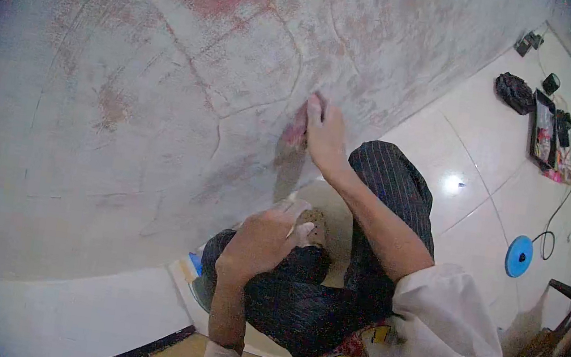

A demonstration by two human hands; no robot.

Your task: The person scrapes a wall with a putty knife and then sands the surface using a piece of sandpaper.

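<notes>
My right hand (326, 139) is pressed up to the grey, patchy wall (165, 103), its fingers closed at the surface beside a reddish patch. What it holds, if anything, is hidden. Lower down, in front of my dark trousers (389, 193), my left hand (263, 245) is curled with its thumb and fingertips whitened. Its thumb lies against a brown, dark-speckled piece (313, 228), whose kind does not show. Red-pink marks and raised crack-like lines run over the wall's greyish coat.
On the white tiled floor (480, 144) to the right are a black plastic bag (514, 93), a black tray (543, 131) with small items, and a blue disc (519, 257) by a cord. Dark wooden furniture (557, 326) stands at lower right.
</notes>
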